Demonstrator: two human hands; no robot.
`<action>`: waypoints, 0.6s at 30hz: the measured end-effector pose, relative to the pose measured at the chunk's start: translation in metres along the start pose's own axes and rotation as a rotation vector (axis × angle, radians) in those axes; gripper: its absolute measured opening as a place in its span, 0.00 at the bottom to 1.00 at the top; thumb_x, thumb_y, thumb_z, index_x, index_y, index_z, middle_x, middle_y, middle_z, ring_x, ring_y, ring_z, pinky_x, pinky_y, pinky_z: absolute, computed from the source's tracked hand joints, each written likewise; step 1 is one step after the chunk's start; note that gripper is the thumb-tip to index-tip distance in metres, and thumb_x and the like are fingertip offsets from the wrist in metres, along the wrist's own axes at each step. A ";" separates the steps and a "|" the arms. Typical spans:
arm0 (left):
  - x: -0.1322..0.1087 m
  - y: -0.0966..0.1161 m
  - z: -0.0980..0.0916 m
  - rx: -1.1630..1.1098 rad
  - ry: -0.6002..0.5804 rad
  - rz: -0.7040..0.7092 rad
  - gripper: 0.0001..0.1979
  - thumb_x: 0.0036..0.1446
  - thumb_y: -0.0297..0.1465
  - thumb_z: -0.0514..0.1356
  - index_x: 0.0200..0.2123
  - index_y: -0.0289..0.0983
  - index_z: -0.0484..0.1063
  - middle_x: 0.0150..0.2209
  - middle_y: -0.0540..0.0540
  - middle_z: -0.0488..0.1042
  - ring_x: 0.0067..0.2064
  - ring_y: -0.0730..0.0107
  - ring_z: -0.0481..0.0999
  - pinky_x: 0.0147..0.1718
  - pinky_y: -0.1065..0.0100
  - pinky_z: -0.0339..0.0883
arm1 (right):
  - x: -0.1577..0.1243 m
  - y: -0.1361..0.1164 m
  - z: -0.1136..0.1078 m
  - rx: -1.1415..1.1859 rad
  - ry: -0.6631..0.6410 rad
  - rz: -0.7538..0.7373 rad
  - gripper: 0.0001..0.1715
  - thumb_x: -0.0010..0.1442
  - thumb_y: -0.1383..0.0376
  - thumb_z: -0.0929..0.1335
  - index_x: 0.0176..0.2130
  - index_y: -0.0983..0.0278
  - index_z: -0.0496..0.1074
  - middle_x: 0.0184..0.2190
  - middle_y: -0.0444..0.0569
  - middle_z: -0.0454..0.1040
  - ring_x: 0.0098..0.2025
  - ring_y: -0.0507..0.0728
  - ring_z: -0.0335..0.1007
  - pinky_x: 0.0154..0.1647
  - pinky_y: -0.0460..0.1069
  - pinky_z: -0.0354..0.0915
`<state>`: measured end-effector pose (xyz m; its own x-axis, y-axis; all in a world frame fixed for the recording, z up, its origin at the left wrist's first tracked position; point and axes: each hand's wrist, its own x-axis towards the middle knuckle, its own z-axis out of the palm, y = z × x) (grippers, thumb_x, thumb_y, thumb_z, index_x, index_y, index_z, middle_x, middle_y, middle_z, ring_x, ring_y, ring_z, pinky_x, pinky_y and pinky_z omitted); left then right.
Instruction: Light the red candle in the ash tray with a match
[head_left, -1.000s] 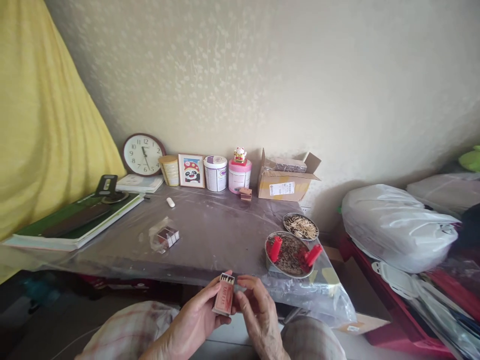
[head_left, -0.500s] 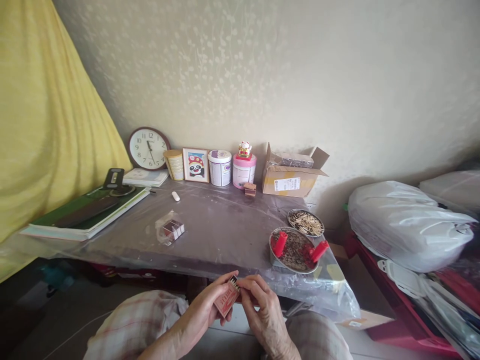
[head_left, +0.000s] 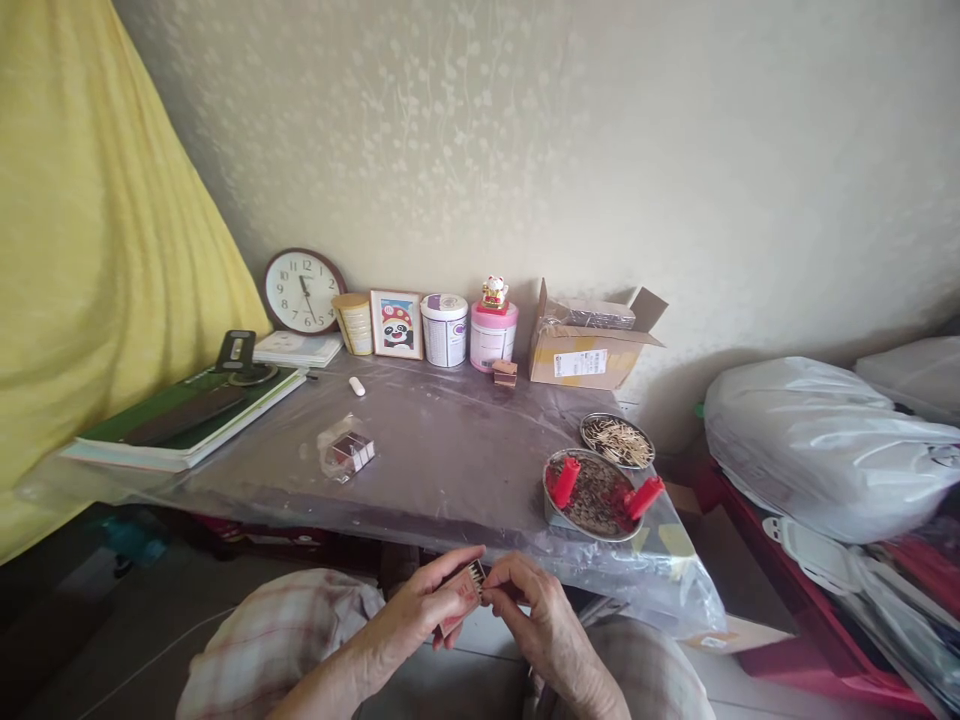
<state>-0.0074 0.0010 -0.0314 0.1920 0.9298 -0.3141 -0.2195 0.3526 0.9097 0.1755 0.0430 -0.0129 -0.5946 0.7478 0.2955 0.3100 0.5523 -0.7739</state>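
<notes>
At the far left of the table (head_left: 450,470), which was covered in clear plastic, lay a stack of books (head_left: 180,425), with a clock (head_left: 304,290) leaning on the wall behind. A wrapped pack of matchboxes (head_left: 346,452) sat alone nearer the front edge. Along the wall stood a tan tin (head_left: 354,322), a white tin (head_left: 444,329) and a pink tin (head_left: 493,340), all lidded, so their contents were hidden.

Below the table edge, over the lap, the left hand (head_left: 416,612) was wrapped around a red matchbox (head_left: 459,598). Its drawer was already pushed out, showing match ends. The right hand (head_left: 540,615) had thumb and forefinger pinched at that open end; whether a match sat between them was not clear. No match appeared to be clear of the box yet, and nothing looked struck.

Further right, an open cardboard box (head_left: 589,350) held a clear packet. A small dish (head_left: 616,441) was filled with loose matches. The larger dish (head_left: 556,512) in front held dark spent matches and two red candles (head_left: 564,482), both leaning and showing no flame. A bulging white bag (head_left: 825,440) lay off to the right.
</notes>
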 end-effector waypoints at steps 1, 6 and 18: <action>0.000 -0.001 -0.001 0.003 -0.012 -0.005 0.32 0.53 0.34 0.59 0.61 0.32 0.61 0.13 0.59 0.62 0.16 0.75 0.63 0.16 0.72 0.50 | 0.000 0.001 -0.001 0.012 -0.010 -0.002 0.08 0.65 0.65 0.65 0.32 0.60 0.70 0.28 0.42 0.71 0.28 0.51 0.68 0.31 0.45 0.66; -0.001 0.002 -0.004 -0.028 -0.059 -0.039 0.32 0.53 0.34 0.59 0.61 0.33 0.61 0.20 0.53 0.70 0.18 0.75 0.65 0.17 0.71 0.50 | -0.002 0.004 -0.004 0.075 -0.030 0.017 0.08 0.66 0.65 0.64 0.33 0.61 0.69 0.30 0.42 0.72 0.31 0.52 0.70 0.34 0.45 0.65; -0.013 0.017 0.004 -0.227 -0.022 -0.012 0.27 0.49 0.27 0.56 0.55 0.35 0.68 0.25 0.51 0.70 0.20 0.76 0.62 0.20 0.69 0.50 | -0.003 0.011 -0.011 0.151 0.065 -0.020 0.07 0.65 0.65 0.64 0.40 0.59 0.73 0.34 0.45 0.75 0.36 0.53 0.74 0.37 0.46 0.69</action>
<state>-0.0096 -0.0053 -0.0107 0.2160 0.9238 -0.3162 -0.4264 0.3806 0.8206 0.1894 0.0511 -0.0161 -0.5483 0.7625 0.3435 0.1807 0.5091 -0.8415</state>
